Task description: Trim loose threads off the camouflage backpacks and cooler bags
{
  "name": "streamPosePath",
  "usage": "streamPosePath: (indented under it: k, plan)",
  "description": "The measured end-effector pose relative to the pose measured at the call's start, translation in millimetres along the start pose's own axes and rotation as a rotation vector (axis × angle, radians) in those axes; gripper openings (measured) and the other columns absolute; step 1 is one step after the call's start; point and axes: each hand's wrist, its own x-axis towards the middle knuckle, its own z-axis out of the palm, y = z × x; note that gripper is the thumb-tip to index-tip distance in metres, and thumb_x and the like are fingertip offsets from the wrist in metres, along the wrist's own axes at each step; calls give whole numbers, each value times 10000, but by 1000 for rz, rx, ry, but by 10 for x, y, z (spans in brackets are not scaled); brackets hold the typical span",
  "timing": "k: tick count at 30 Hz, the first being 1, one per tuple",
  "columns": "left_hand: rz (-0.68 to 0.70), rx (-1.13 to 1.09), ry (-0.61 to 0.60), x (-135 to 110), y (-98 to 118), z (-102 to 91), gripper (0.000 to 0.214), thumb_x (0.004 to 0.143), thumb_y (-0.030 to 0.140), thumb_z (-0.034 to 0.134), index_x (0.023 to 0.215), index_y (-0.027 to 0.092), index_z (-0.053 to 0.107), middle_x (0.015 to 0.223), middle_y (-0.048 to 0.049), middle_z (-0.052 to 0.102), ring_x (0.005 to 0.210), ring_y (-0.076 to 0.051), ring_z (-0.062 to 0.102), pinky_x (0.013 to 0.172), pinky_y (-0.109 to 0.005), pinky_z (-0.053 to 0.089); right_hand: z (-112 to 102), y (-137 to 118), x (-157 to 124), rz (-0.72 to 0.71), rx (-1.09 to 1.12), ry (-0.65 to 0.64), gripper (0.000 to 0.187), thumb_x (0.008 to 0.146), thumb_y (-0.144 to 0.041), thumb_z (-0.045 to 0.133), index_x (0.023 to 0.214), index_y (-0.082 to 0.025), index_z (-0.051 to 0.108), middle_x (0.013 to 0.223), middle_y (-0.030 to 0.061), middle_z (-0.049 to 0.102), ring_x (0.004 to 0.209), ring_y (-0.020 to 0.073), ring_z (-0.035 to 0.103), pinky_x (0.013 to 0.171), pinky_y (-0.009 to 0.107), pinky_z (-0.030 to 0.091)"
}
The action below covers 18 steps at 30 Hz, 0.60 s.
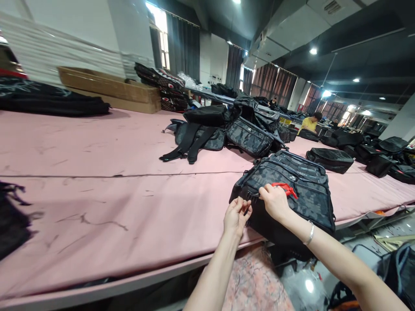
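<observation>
A dark grey camouflage backpack (298, 181) lies on the pink-covered table, its black side overhanging the front edge. At its near left edge, my left hand (236, 216) has its fingertips pinched together. Anything between them is too small to make out. Close beside it, my right hand (275, 201) is closed against the edge of the bag. A bright red object (287, 188) sticks out of this hand over the camouflage front. Its kind is not clear, as the fingers cover part of it.
More camouflage bags (249, 134) with black straps are heaped behind. A black case (330, 160) lies to the right. Cardboard box (110, 88) and black fabric (52, 99) sit at the far left; a dark bag (13, 216) is nearer. A person in yellow (309, 124) is farther off.
</observation>
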Motion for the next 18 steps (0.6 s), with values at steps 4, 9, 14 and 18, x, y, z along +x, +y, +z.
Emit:
streamPosePath:
  k: [4,9,14,18]
  plan:
    - [-2,-8,-11,-28,-22,19,182,718,153,606,620,155,452,599,38,482,659,-88,569,632,-224,475,-1,-68,67,-43,-7,-20,200,904,-168,353,915,-190,551,871,60,573,716,156,504,646,287,261]
    - [32,20,-19,-75,48,-20,207,655,156,661,615,152,458,610,35,486,665,-94,559,626,-218,475,10,-58,68,-16,24,-7,214,900,-159,351,902,-193,562,856,59,577,713,155,510,664,287,286]
    - [57,102,-13,-161,260,-284,285,606,222,713,588,160,436,564,55,430,595,-71,495,616,-200,478,21,41,-354,82,349,193,184,900,-275,395,914,-172,547,895,65,586,788,155,533,699,261,358]
    - [151,350,26,-126,292,-510,407,622,428,686,533,174,381,484,61,327,506,-81,414,553,-232,471,94,-184,-917,244,748,554,222,882,-319,360,967,-168,499,853,79,575,837,170,544,730,284,421]
